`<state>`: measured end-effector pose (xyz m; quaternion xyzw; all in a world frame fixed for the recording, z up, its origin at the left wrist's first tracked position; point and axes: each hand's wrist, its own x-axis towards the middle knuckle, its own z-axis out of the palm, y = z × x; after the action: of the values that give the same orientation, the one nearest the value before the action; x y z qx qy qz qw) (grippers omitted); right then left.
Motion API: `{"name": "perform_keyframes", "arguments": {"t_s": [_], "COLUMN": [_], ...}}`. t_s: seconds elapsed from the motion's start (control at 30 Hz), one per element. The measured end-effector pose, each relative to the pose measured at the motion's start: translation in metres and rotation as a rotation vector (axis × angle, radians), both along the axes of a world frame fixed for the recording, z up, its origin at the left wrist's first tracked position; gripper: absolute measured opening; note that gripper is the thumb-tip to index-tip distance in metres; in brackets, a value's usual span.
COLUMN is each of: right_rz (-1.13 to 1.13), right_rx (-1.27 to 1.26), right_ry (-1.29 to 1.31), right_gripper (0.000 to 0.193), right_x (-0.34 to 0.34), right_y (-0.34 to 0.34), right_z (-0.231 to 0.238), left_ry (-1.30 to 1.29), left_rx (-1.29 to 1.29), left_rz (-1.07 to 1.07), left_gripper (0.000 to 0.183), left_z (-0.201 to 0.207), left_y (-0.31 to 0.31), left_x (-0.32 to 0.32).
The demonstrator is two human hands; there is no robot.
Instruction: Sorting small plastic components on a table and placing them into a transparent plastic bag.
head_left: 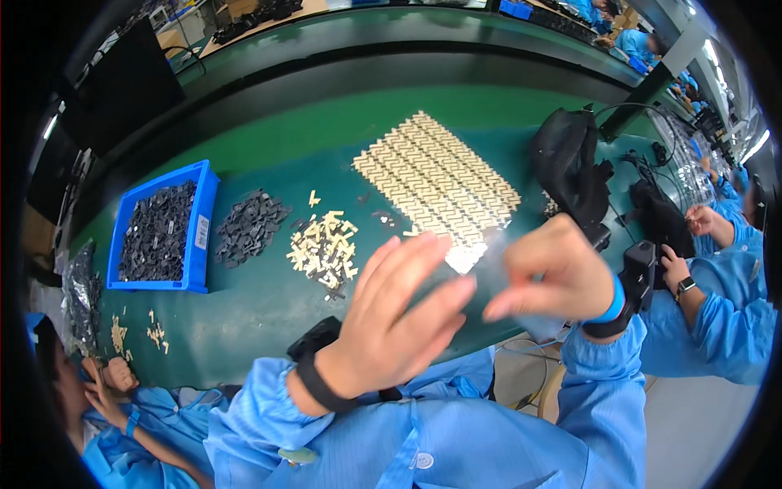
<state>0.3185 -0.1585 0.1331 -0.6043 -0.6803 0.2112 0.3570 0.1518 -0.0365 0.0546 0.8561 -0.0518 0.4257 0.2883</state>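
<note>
My left hand (397,314) is raised in front of me, fingers stretched out and slightly apart, touching the edge of a clear, thin plastic piece (481,265). My right hand (552,273) pinches the other end of that clear piece between thumb and fingers. Both wrists carry dark bands over blue sleeves. Below the hands, on the green mat (269,301), lies a loose pile of small beige parts (324,247) and a large patch of beige parts laid out in a tidy herringbone pattern (436,175).
A blue bin (199,236) of small black parts stands at the left, with a loose heap of black parts (248,226) beside it. Black bags (570,163) sit at the right. Other people in blue coats work at the left (106,399) and right (717,285).
</note>
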Motion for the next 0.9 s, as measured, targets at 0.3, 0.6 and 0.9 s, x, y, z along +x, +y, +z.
{"name": "perform_keyframes", "arguments": {"t_s": [0.3, 0.6, 0.9], "right_rz": [0.403, 0.519, 0.319], "right_rx": [-0.034, -0.389, -0.229], "right_ry": [0.506, 0.746, 0.681], "right_gripper": [0.045, 0.044, 0.021], "right_x": [-0.070, -0.078, -0.074], "right_y": [0.048, 0.090, 0.110], "right_z": [-0.049, -0.066, -0.070], "left_ry": [0.078, 0.313, 0.607], "left_rx": [0.140, 0.272, 0.014], "left_rz": [0.074, 0.099, -0.078], "left_gripper": [0.025, 0.023, 0.016], "left_z": [0.021, 0.042, 0.043], "left_y": [0.009, 0.045, 0.061], "left_x": [-0.073, -0.087, -0.108]}}
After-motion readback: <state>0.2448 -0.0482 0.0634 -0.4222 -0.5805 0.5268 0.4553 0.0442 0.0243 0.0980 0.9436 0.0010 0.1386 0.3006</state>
